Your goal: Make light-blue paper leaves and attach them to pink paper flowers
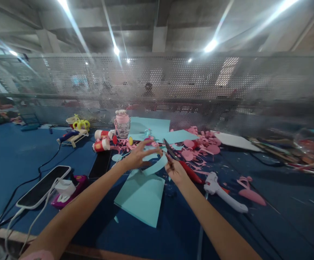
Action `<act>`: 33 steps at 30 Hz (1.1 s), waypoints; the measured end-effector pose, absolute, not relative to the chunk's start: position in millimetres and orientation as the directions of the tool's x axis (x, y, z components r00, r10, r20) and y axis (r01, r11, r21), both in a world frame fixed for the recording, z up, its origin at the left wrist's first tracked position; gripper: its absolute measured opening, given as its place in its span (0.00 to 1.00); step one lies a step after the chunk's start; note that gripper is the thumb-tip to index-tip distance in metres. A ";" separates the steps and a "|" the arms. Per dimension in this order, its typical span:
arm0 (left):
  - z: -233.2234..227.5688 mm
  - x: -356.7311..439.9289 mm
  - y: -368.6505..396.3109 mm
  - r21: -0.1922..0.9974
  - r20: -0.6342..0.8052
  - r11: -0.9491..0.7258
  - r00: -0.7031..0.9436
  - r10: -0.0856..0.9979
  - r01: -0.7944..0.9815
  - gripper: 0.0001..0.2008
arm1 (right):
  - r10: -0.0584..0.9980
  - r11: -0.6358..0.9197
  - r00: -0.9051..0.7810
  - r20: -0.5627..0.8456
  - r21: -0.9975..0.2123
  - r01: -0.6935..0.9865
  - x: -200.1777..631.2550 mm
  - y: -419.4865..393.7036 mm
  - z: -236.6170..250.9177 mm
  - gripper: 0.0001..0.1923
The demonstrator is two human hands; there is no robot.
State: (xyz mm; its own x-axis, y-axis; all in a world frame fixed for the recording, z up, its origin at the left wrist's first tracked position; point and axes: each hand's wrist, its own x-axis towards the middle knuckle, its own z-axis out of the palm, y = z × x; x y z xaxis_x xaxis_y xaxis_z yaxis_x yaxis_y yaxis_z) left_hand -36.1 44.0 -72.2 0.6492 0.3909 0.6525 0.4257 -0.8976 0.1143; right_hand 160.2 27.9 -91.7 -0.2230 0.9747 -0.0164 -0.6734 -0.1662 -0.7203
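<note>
Light teal paper strip and sheet; red-handled scissors; pink scraps; white glue gun; dark blue table; grey perforated screen; black phone, white-edged.

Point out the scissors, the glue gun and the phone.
scissors (pixel 170 148): head view, on the open dark blades above the right hand.
glue gun (pixel 223 193): head view, on its white body, lying on the blue table.
phone (pixel 43 186): head view, on the middle of its dark screen.
</note>
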 end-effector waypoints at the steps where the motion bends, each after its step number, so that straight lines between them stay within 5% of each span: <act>1: -72.1 -32.7 40.6 0.072 0.638 -0.915 0.687 0.347 0.396 0.24 | 0.975 -0.170 -0.220 -0.026 -0.723 -0.669 158.7 26.7 -92.0 0.10; 3: -72.4 -24.4 34.5 0.058 0.639 -0.945 0.715 0.283 0.323 0.17 | 0.976 -0.184 -0.209 -0.058 -0.729 -0.659 156.6 24.2 -91.8 0.11; 6: -74.6 -12.7 28.8 0.230 0.718 -0.954 0.629 0.298 0.190 0.14 | 0.977 -0.186 -0.198 -0.074 -0.744 -0.641 155.1 20.8 -89.4 0.09; 9: -80.3 -4.1 26.9 0.562 0.747 -0.827 0.416 0.518 0.020 0.10 | 0.988 -0.130 -0.147 -0.051 -0.785 -0.606 152.7 16.9 -84.7 0.03; 11: -86.7 0.7 27.4 0.777 0.627 -0.609 0.285 0.726 -0.158 0.12 | 0.991 -0.099 -0.129 -0.029 -0.805 -0.585 150.2 13.4 -81.0 0.06; 13: -94.7 5.2 29.5 0.868 0.468 -0.396 0.227 0.854 -0.300 0.15 | 0.988 -0.109 -0.155 -0.018 -0.792 -0.600 147.9 9.4 -78.0 0.09; 18: -106.2 12.0 34.7 0.891 0.323 -0.232 0.186 0.928 -0.389 0.19 | 0.958 -0.162 -0.279 0.061 -0.688 -0.707 149.7 4.1 -76.8 0.14; 22: -98.0 11.9 30.9 0.858 0.243 -0.107 0.213 0.946 -0.502 0.20 | 0.969 -0.101 -0.235 0.077 -0.744 -0.661 152.3 5.5 -79.1 0.18; 28: -93.2 7.2 31.5 0.875 0.214 -0.076 0.241 0.946 -0.478 0.20 | 0.990 0.108 -0.053 0.130 -0.949 -0.296 146.4 8.6 -83.4 0.21; 33: -98.5 -0.9 36.9 0.932 0.278 -0.196 0.258 0.925 -0.305 0.24 | 0.978 0.195 -0.074 0.197 -0.980 -0.030 144.4 6.0 -81.9 0.20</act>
